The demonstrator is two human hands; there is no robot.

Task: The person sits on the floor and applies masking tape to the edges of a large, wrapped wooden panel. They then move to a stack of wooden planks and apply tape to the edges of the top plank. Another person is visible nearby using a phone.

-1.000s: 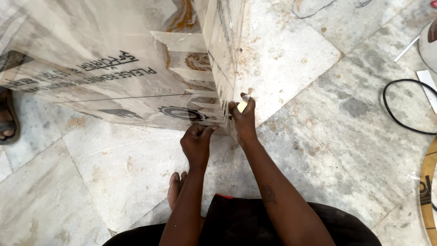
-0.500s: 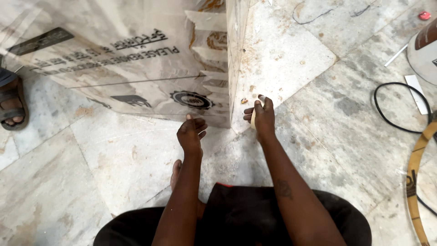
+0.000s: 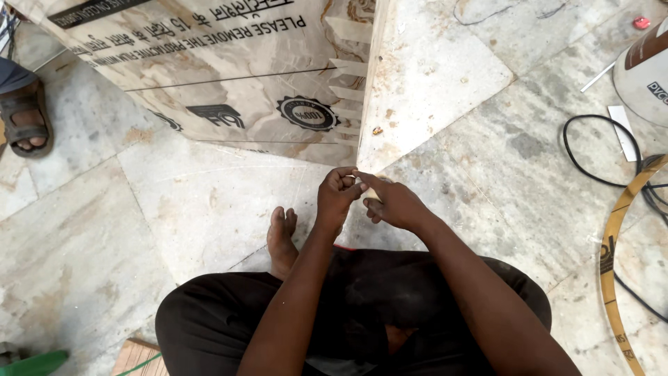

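The board (image 3: pixel 229 83) is the biggest thing here — a laminated sheet with a pale wood-grain film, standing on edge on the marble floor (image 3: pixel 139 230) and leaning away from the seated person, its lower corner just in front of the hands. If it tips or slides on the smooth stone, that corner comes down towards the bare foot (image 3: pixel 281 237), which rests on the floor near it; nothing in view braces the sheet, and neither hand steadies it. Another person's sandalled foot (image 3: pixel 26 124) stands at the far left, near the board's other side, and could nudge it. A black cable (image 3: pixel 591 150) loops on the floor at the right beside a yellow curved strip (image 3: pixel 611 278) — a snag for anyone moving there. The left hand (image 3: pixel 339 195) is curled shut, fingertips pinched against those of the right hand (image 3: pixel 394 203), whose fingers are bent with the forefinger stretched across to meet them; what they pinch is too small to tell. Should it be a peeled bit of film or edging, it could tear off short, or the board's raw edge could scrape a knuckle.
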